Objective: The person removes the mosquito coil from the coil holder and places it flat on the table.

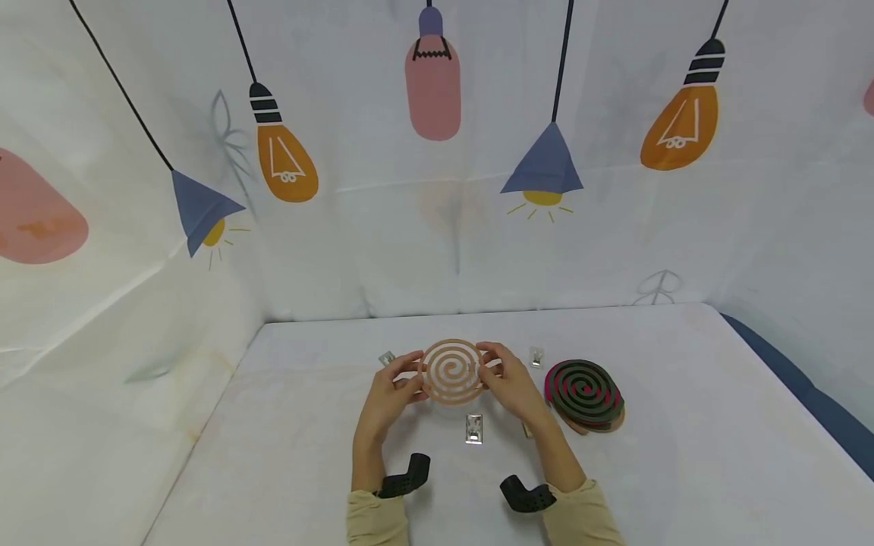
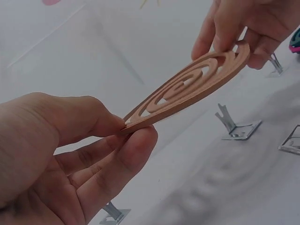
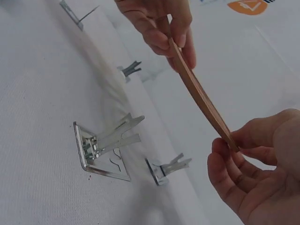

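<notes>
Both hands hold a tan spiral mosquito coil (image 1: 452, 370) raised above the white table, by opposite edges. On its left rim, the left hand (image 1: 382, 400) pinches between thumb and fingers. The right hand (image 1: 514, 385) grips the other edge in the same way. From the left wrist view the coil (image 2: 187, 102) looks flat and tilted, its spiral gaps visible; the right wrist view shows it nearly edge-on. Below it stand small metal coil stands with upright prongs, one (image 3: 104, 149) closest to the right wrist camera. Another stand (image 1: 474, 429) lies in front of the coil.
Right of the right hand lies a stack of coils (image 1: 584, 391), dark green on top with pink and tan below. More metal stands sit behind the hands, at left (image 1: 386, 358) and right (image 1: 536, 356). A white cloth wall with printed lamps (image 1: 544, 163) rises behind the table (image 1: 293, 455).
</notes>
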{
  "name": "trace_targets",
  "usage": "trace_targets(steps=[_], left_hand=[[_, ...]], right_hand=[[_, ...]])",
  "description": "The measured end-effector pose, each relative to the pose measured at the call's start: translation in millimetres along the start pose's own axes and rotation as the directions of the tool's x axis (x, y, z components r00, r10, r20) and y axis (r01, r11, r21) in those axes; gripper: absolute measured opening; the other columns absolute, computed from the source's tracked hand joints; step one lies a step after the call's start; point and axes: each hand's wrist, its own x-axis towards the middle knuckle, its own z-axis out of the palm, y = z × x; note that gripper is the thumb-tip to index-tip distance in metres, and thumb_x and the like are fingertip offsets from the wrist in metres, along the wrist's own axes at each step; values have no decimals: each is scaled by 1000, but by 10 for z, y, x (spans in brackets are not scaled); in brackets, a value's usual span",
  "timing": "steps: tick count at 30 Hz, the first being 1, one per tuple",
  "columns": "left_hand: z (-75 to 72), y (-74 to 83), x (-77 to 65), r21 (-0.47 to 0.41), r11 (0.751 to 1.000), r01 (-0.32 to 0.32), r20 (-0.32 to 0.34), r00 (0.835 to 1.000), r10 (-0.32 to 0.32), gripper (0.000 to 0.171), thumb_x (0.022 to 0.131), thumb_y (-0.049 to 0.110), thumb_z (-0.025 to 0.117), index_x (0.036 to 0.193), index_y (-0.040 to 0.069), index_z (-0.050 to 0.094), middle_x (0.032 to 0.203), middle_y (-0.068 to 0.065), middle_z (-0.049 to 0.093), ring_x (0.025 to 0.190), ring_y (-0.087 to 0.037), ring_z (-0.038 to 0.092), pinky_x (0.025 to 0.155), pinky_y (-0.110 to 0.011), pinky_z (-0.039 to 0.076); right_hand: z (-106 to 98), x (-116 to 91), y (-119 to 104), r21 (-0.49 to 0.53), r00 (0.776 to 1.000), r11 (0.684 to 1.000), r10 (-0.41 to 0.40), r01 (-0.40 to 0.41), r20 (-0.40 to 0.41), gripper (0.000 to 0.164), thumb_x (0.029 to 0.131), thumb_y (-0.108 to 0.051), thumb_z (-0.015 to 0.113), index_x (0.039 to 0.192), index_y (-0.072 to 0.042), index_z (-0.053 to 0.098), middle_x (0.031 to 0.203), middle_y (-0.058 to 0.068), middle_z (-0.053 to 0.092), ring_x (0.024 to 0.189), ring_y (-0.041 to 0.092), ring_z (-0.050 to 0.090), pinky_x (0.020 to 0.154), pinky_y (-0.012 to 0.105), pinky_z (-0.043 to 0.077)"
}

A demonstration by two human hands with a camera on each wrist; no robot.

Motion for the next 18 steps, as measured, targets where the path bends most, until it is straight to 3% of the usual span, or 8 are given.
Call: trace_targets(steps=[6, 10, 18], left_hand=[[46, 22, 5, 15, 1000, -13, 24, 1000, 13, 42, 90, 2, 60, 131, 6, 54, 119, -22, 57, 83, -18, 67, 71, -29, 58], [71, 26, 14, 36, 999, -18, 29, 999, 17, 42, 90, 1, 58, 131, 7, 54, 119, -22, 57, 85, -20, 67, 71, -29, 58], [163, 3, 60, 55, 998, -34, 54, 998, 31, 43, 89, -1, 58, 132, 6, 53, 119, -23, 57, 83, -17, 67, 71, -29, 58]], right_hand=[[-59, -36, -29, -99, 999, 994, -53, 53, 2, 43, 90, 0, 55, 132, 2, 47, 109, 19, 54, 87, 22, 63, 61, 19, 47], [-110, -56, -72, -134, 997, 988, -78, 79, 13, 41, 90, -2, 56, 130, -2, 50, 107, 16, 55, 89, 20, 61, 68, 21, 49], [-251, -51, -10, -85, 998, 996, -16, 20, 53, 43, 90, -4, 56, 132, -5, 48, 113, 17, 50, 92, 22, 60, 67, 23, 51]])
